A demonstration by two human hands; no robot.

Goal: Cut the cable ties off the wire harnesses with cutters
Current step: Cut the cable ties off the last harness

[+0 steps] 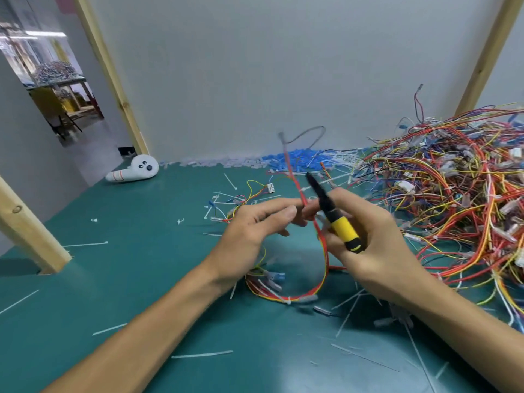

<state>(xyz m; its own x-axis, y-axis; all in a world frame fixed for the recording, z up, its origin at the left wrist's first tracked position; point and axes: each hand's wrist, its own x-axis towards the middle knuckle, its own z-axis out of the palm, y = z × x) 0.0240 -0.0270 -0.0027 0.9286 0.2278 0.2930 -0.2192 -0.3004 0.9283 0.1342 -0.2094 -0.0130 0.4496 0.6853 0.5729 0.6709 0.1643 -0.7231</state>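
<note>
Gripping yellow-handled cutters (pixel 331 211) right hand (pixel 377 239), left hand (pixel 255 225) pinching red wire harness (pixel 317 236).

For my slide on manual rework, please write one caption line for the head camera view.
Left hand pinches a red wire harness while the right hand holds yellow-handled cutters above a green table.

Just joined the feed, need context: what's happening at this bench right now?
A person is stripping cable ties from wire harnesses. The left hand pinches a red wire harness upright, while the right hand holds yellow-handled cutters beside it; whether the cutters are on a tie is blurred. A large harness pile sits on the right, and cut ties litter the green mat.
</note>
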